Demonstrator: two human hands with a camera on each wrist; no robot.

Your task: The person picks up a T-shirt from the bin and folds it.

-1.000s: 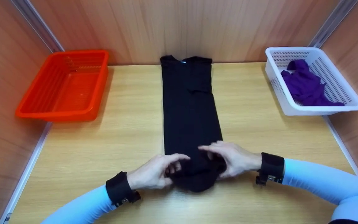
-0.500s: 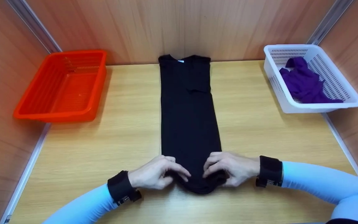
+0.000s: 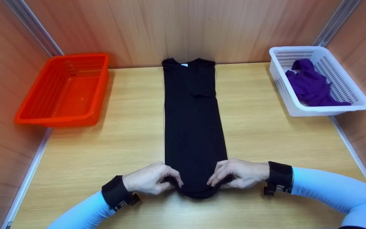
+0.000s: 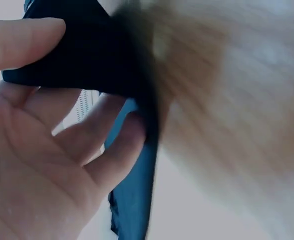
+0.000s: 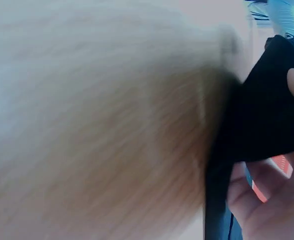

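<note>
A black shirt lies in a long narrow strip down the middle of the table, its collar and small white label at the far end by the back wall. My left hand grips the near end at its left corner, thumb below and fingers above. At the right corner my right hand pinches the cloth the same way. The near edge bulges toward me between them. In the left wrist view, the black cloth runs between thumb and fingers; the right wrist view has the cloth held likewise.
An orange basket stands at the back left against the side wall. At the back right is a white basket with a crumpled purple cloth in it. Wood-grain panels enclose the table at the back and sides.
Both hands have closed on the near corners of the shirt, and my right hand has come down toward me. The loose near end is now smoother and flatter. The baskets stay put.
</note>
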